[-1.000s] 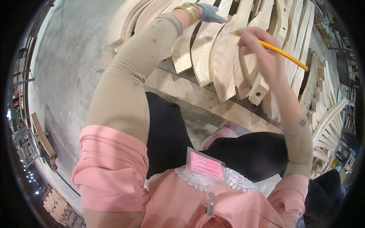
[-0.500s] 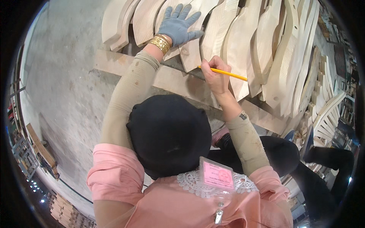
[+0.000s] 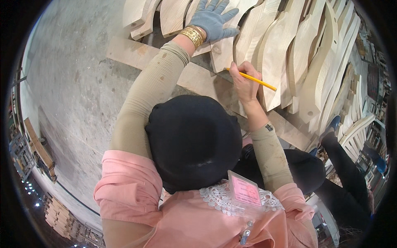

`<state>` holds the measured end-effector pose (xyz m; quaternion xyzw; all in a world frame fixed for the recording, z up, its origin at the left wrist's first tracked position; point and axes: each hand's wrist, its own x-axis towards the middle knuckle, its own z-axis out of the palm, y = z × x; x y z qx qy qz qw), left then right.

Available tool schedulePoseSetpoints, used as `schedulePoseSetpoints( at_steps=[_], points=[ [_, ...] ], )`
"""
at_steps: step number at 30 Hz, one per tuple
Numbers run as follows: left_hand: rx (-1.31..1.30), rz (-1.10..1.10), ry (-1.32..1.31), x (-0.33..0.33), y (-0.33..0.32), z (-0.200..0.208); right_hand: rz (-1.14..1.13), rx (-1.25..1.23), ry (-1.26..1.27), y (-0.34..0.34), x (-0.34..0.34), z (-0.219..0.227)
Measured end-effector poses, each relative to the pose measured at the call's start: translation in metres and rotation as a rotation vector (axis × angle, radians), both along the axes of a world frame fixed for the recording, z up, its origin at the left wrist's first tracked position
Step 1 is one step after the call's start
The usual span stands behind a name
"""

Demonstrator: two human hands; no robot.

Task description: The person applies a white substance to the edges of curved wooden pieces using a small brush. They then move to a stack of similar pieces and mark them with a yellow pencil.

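My left hand (image 3: 211,21), in a grey-blue glove, lies flat with fingers spread over pale curved wooden pieces in a row. Under its palm and thumb is one wooden piece (image 3: 222,53), its near end pointing toward me. My bare right hand (image 3: 247,86) grips a yellow pencil (image 3: 261,82) between thumb and fingers. The pencil's tip is by the near end of that same piece; whether it touches the wood I cannot tell. Just right of my right hand lies a broad curved wooden piece (image 3: 278,53).
Flat boards (image 3: 198,78) lie on the grey concrete floor (image 3: 87,82) beneath the row's near ends. More curved pieces (image 3: 317,82) crowd the right. Beyond them, another person's dark-clad leg (image 3: 345,155) stands near a slatted wooden frame (image 3: 359,132). Stacked wood (image 3: 62,217) sits at the lower left.
The whole view has shifted, so the wood and both hands appear farther right. Both hands keep their poses by the same piece. At the right, the other person's leg has moved.
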<state>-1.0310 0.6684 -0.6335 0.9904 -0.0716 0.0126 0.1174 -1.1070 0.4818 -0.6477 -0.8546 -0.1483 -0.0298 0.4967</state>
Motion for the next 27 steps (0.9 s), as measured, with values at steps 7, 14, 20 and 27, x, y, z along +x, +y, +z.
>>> schedulePoseSetpoints(
  at_steps=[7,14,20,27],
  points=[
    [0.013,0.002,0.003,-0.0009,0.0007,-0.0022,0.037,-0.065,-0.047,0.0011,-0.0013,0.0035],
    [0.027,0.004,0.071,0.0009,-0.0024,0.0029,-0.023,-0.029,0.022,-0.0008,-0.0007,0.0018],
    [0.036,0.010,0.029,0.0006,-0.0009,0.0010,0.018,-0.084,-0.054,0.0012,-0.0004,-0.0002],
    [0.047,0.009,0.065,-0.0011,-0.0023,0.0056,-0.013,0.006,0.046,0.0007,-0.0004,0.0019]
  ],
)
